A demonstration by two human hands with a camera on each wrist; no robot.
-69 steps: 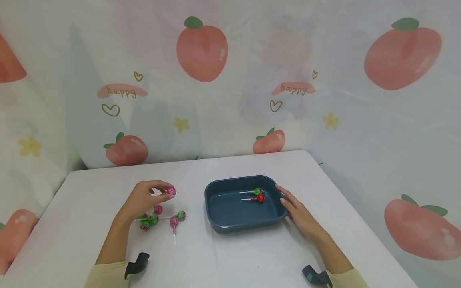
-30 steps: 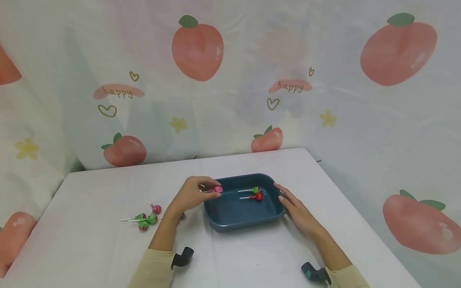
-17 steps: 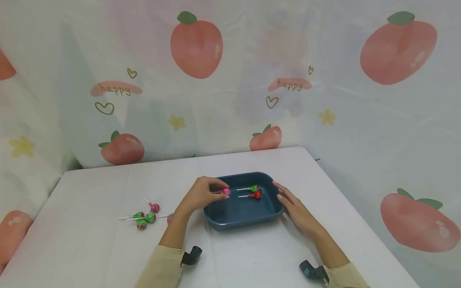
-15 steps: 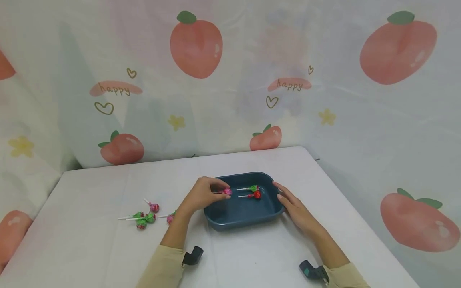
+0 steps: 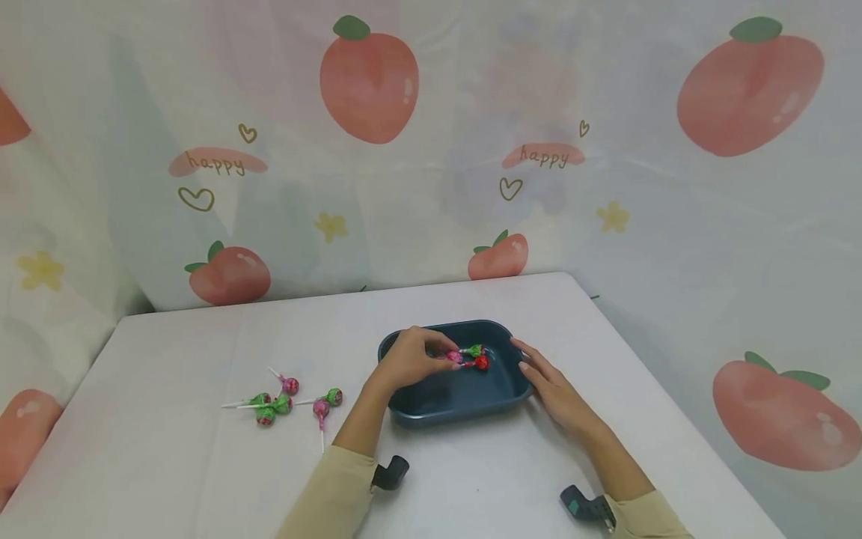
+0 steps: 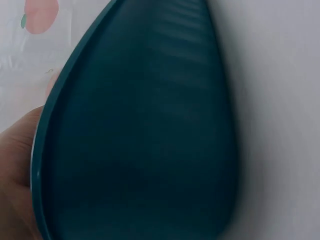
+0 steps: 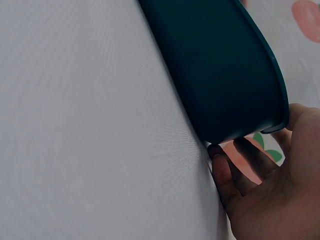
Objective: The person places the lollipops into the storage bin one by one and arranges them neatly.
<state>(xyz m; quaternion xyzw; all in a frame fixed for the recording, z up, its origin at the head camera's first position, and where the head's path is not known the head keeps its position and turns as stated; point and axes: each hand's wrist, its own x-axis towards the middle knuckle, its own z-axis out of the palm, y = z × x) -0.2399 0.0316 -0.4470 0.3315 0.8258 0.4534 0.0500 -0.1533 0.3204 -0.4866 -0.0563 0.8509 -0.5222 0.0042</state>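
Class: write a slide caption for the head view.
Left hand pinches a pink lollipop over a blue tray; right hand touches the tray's end.

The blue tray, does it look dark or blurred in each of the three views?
Head view: tray lighter and fairly clear; left wrist view: dark, its edge blurred against the white table, faint pale streaks near the top; right wrist view: also dark, outline sharper.

Curtained-off tabletop booth: white table point(image 5: 471, 475), peach-print cloth point(image 5: 431, 195) behind and beside.
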